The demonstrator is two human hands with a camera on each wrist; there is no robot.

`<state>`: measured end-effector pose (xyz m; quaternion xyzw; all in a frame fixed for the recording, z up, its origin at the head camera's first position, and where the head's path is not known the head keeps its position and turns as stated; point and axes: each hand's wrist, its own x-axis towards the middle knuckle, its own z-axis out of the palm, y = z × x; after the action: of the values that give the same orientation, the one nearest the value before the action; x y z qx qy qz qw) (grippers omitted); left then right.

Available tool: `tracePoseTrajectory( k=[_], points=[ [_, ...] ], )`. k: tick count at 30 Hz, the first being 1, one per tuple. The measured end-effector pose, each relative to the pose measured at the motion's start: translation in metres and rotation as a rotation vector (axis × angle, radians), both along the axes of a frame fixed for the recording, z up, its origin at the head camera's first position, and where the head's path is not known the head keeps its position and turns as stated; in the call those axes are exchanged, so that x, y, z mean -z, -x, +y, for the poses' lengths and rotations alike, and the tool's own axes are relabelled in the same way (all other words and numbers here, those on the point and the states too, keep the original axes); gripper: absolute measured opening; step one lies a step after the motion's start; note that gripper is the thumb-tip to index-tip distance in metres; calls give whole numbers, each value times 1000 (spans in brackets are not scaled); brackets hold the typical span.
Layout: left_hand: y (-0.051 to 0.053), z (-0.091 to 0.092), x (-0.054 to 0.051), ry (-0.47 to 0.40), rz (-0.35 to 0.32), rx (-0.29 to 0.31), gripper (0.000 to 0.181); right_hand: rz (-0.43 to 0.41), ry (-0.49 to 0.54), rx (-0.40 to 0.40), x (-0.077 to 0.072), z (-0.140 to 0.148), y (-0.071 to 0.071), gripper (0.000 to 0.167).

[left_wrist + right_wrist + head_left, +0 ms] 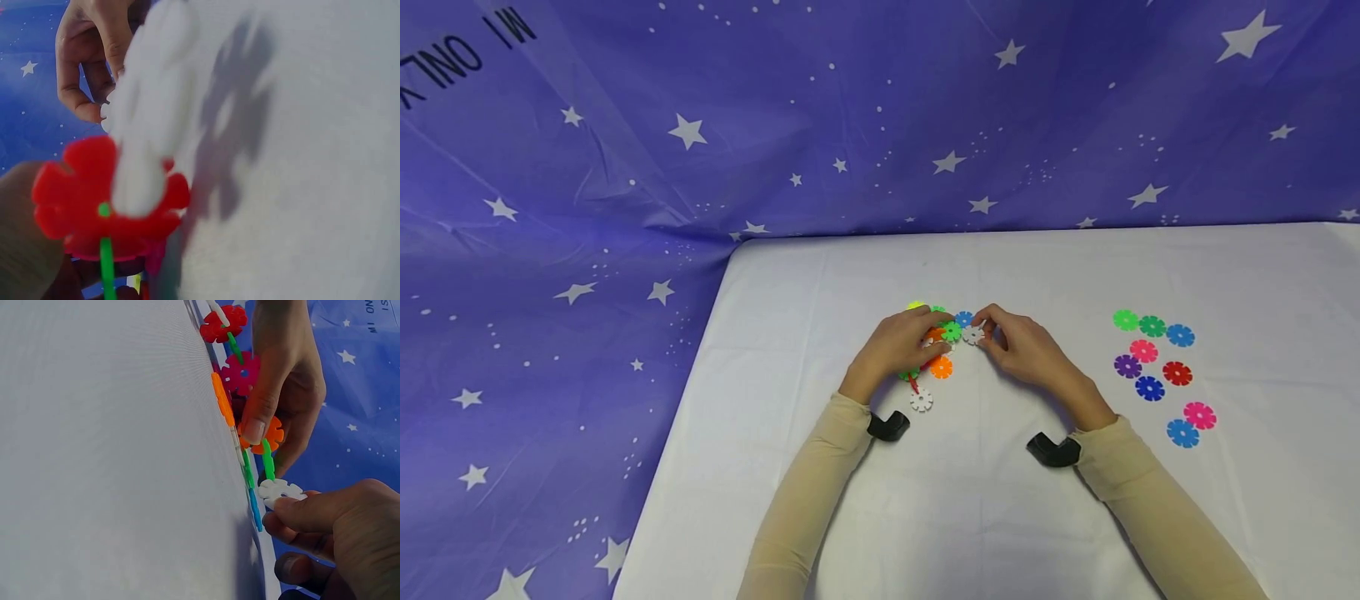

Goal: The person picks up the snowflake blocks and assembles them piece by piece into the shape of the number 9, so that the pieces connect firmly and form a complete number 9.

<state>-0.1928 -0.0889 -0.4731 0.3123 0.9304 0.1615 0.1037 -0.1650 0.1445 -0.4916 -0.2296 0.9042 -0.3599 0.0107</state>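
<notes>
My left hand pinches an orange notched plastic disc in a chain of interlocking snowflake discs. A green disc stands on edge beyond the orange one. At its end my right hand pinches a white disc between thumb and forefinger; the two discs meet, but I cannot tell how firmly they are joined. Magenta and red discs belong to the same chain. Close to the left wrist camera, a blurred white disc sticks out of a red one.
Loose discs in several colours, among them a red one and a pink one, lie on the white tablecloth at the right. Near my hands lie an orange disc and a blue disc. A starry blue curtain hangs behind.
</notes>
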Motion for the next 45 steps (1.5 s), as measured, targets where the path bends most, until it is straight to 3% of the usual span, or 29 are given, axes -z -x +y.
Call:
tracePoseTrajectory(
  k=[26, 45],
  points=[
    [1, 4, 1, -80, -18, -25, 43, 50, 25, -18, -2, -4, -2, 24],
    [4, 3, 1, -241, -63, 64, 42, 171, 16, 15, 2, -6, -3, 23]
  ],
)
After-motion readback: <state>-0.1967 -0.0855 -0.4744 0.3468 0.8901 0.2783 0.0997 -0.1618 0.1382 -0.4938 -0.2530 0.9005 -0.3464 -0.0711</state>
